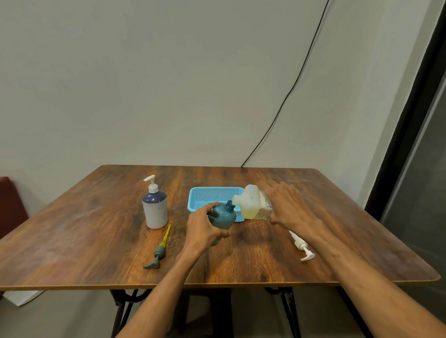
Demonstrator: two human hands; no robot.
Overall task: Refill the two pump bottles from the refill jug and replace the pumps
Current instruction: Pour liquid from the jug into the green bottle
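Seen from the head camera, the pour into the teal bottle (223,216) looks to be the step in hand: the left hand (203,228) wraps that bottle, tipped above the table (90,227), and the right hand (289,206) clasps the refill jug (252,202), tilted mouth-to-neck against it. Next, I judge, comes a steady pour, then screwing in the grey pump (158,252). I count two bottles, one jug, one blue basket (205,195) and three pumps: one on the white bottle (155,208), the grey one and a white pump (302,244) lying loose.

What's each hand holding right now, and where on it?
Left hand grips the teal bottle round its body; right hand holds the tipped refill jug by its base end.
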